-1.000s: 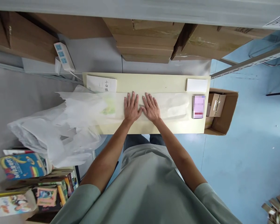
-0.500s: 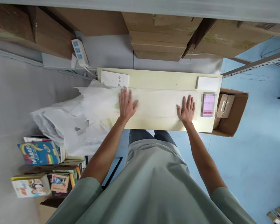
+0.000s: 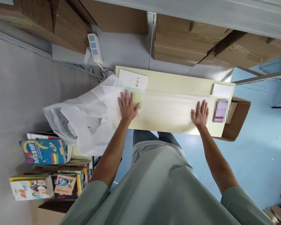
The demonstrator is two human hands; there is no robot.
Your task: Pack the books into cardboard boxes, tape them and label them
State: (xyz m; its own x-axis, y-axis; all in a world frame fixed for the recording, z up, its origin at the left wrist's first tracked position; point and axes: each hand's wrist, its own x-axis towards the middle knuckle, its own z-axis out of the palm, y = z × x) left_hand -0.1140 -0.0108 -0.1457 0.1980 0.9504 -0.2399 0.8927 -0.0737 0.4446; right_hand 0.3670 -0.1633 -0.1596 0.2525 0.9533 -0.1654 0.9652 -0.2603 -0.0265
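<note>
A long, thin translucent white sheet [image 3: 168, 103] lies across the pale yellow table [image 3: 173, 81]. My left hand [image 3: 127, 106] presses flat on the sheet's left part, fingers spread. Beneath the sheet beside that hand, a greenish patch [image 3: 138, 97] shows through; what it belongs to is partly covered. My right hand [image 3: 200, 113] rests flat near the sheet's right end, holding nothing. Above my left hand is a white paper or booklet [image 3: 132, 78] with dark characters, its lower edge under the sheet. Crumpled white sheeting [image 3: 81, 125] hangs off the table's left end.
At the table's right end lie a small white box [image 3: 222, 90] and a purple blurred item [image 3: 221, 111]. An open carton [image 3: 242, 120] stands beyond. Stacked books [image 3: 43, 152] are at lower left. A power strip [image 3: 95, 48] and cardboard boxes [image 3: 180, 40] sit behind.
My right hand has slid right along the sheet, farther from my left hand. More of the greenish patch shows through beside my left hand. The view has tilted and shifted.
</note>
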